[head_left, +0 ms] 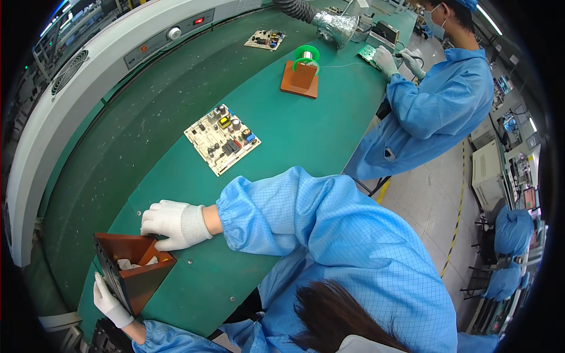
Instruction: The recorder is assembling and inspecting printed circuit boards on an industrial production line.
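At the lower left, an open brown box [154,276] with dark outer sides sits tilted at the table's end. Crumpled white pieces [126,264] lie inside it, beside an inner brown divider. My left hand [110,302], in a white glove, holds the box's left outer side, its fingers laid along the black panels [109,262] there. My right hand [175,225], gloved too, grips the far right rim, with the thumb over the inner corner and the fingers beyond the edge. The hidden fingertips and the box's underside cannot be made out.
A cream circuit board [221,140] lies on the green table [294,141]; another circuit board [265,40] is farther off. A green solder spool [306,56] stands on a brown holder [299,82]. At the far right a co-worker [438,88] solders a green board. A fume duct [336,28] hangs behind.
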Available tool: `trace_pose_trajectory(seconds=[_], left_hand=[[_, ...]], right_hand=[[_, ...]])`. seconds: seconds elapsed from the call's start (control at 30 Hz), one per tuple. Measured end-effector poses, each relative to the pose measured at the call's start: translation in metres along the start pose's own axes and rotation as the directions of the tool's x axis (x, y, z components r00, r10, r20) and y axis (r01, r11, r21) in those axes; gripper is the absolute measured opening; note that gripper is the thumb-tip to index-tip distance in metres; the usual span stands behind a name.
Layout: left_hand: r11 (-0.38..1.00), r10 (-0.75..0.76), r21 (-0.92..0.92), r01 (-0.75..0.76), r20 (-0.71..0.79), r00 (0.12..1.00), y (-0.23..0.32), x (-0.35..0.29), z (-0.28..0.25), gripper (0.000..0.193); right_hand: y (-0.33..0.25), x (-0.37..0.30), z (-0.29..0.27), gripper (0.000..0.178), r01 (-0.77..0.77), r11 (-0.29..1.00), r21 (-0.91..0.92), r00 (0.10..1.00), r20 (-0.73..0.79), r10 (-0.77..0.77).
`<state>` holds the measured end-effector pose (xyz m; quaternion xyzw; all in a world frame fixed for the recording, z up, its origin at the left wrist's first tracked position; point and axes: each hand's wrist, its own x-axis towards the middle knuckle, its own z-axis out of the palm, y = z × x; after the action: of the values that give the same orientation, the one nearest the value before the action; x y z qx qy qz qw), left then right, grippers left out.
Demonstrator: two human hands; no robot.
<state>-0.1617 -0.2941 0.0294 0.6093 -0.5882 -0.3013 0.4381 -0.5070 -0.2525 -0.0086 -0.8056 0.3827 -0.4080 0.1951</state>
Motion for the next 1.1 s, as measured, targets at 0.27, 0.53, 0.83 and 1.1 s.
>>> trace_pose_trajectory(seconds=[0.27,0.53,0.83,1.1], left_hand=[[1.000,-0.022,0.011,0.022,-0.013,1.000,-0.006,0.002,-0.005,0.037],[0.999,-0.033,0.030,0.034,-0.021,0.999,-0.011,0.005,-0.009,0.039],[0.998,-0.037,0.053,0.036,0.017,0.999,-0.014,0.007,-0.014,0.040],[0.997,-0.037,0.062,0.036,0.015,0.999,-0.012,0.006,-0.015,0.039]], right_hand=[[-0.001,0.000,-0.001,0.029,-0.003,1.000,0.008,1.000,0.000,0.003],[-0.004,0.001,-0.003,0.029,-0.012,1.000,0.023,1.000,0.025,0.012],[-0.003,0.001,-0.001,0.031,-0.010,1.000,0.003,1.000,0.007,0.010],[-0.004,0.001,-0.002,0.031,-0.015,1.000,0.028,1.000,0.017,0.014]])
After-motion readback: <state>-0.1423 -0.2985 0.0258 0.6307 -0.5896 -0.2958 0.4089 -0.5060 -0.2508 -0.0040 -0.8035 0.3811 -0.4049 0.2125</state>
